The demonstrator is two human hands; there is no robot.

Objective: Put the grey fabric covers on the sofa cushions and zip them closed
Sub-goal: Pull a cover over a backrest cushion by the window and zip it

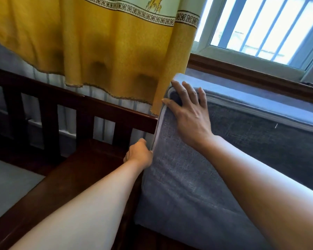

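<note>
One grey fabric cover (179,177) was in view, already drawn over one sofa cushion (197,204) that stood on edge on the dark wooden sofa frame (90,170), leaning back toward the window sill (242,73). The cover was a coarse, linen-like weave in bluish grey, darker on the shaded face to the right, with a pale seam (158,127) running down the cushion's left edge and another pale line along the top right side; whether the zip was closed could not be told. Two hands were on it. The right hand (186,112) lay flat near the cushion's upper left corner, fingers spread and straight, pressing on the fabric. The left hand (139,154) sat lower at the left edge, its fingers curled against the seam, seemingly pinching the cover there, though the fingertips were hidden behind the hand. Behind the cushion the frame's slatted back rail (70,105) ran to the left. One yellow curtain (98,42) with a patterned border hung over the rail, its hem touching the cushion's top corner, and one barred window (260,24) showed at upper right. A second pale cushion (7,186) lay flat at lower left.
</note>
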